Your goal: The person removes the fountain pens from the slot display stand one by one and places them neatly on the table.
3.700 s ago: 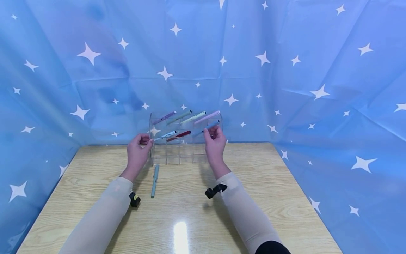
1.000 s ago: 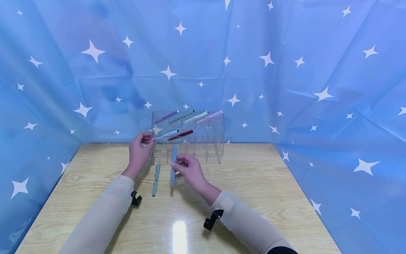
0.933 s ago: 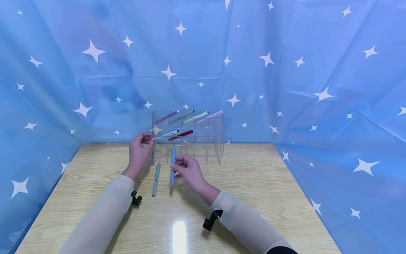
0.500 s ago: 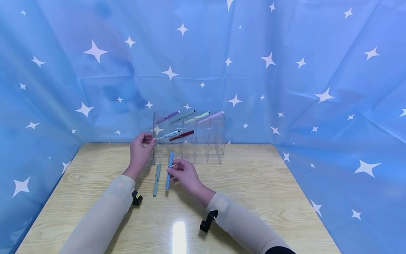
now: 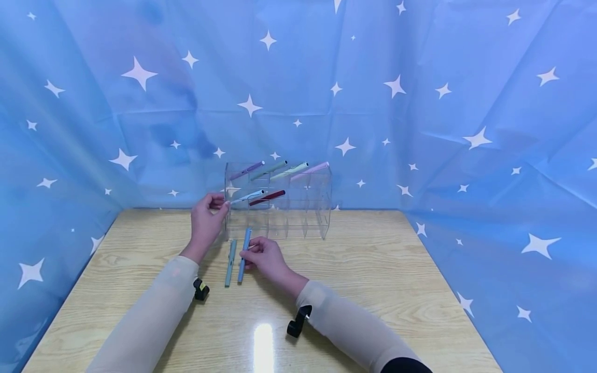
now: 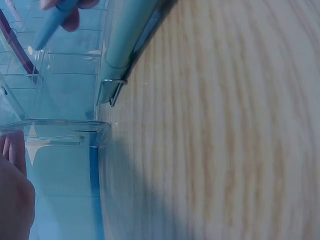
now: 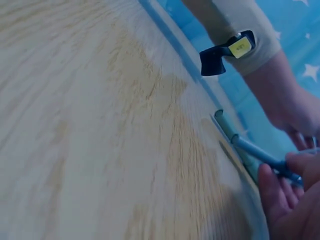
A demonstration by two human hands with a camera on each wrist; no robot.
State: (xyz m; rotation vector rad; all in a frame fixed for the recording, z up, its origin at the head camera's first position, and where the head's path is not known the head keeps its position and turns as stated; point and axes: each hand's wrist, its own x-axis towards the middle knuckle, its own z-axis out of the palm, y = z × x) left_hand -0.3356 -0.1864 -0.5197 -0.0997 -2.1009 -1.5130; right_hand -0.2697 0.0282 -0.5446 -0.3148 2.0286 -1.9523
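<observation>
Rack (image 5: 287,211): clear glossy plastic look, boxy, thin-walled compartments; six slim pens (image 5: 291,171) slanted in it
Tabletop (image 5: 368,269): pale woodgrain
Blue pen (image 5: 247,239): smooth straight cylinder, out at rack's 7 o'clock; tabletop contact unclear
Teal pen (image 5: 230,264): similar shape, wire clip, lying just beside blue pen, at its 9 o'clock
Right hand (image 5: 268,259): pinching blue pen
Left hand (image 5: 207,220): fingers and thumb gripping rack's 9 o'clock edge
Vs 3.7 s ago: blue pen was slanted in rack's 3 o'clock side; teal pen unmoved
</observation>
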